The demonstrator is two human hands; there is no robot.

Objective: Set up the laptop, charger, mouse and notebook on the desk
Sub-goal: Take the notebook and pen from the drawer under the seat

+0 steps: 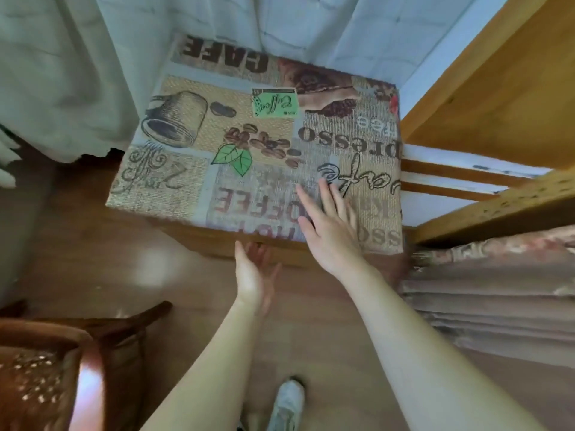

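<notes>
Wooden floor (102,262) fills the near part of the view, with a pale shoe (287,399) at the bottom edge between the two bare forearms. Both arms reach forward and up from the lower edge. Left hand (253,275) is held edge-on, thumb uppermost, fingers straight and loosely together, holding nothing; its fingertips come close to the front edge of the seat, though whether they touch it I cannot tell. Right hand (329,225) lies further on, palm down, fingers straight and slightly spread, resting flat on the near right part of a cushion (249,144) and gripping nothing.

That cushion is woven cloth printed with coffee beans, a mug, green leaves and words such as CAFE and COFFEE, and it covers a wooden chair seat (230,244) whose front rail shows just below the left hand. At lower left stands a dark brown chair (46,368) with a patterned seat. At right, folded brownish cloth (497,306) hangs near the cushion, and above it run yellow wooden beams (497,88). Pale curtains (62,57) hang beyond the cushion. Laptop, charger, mouse and notebook are nowhere in view.
</notes>
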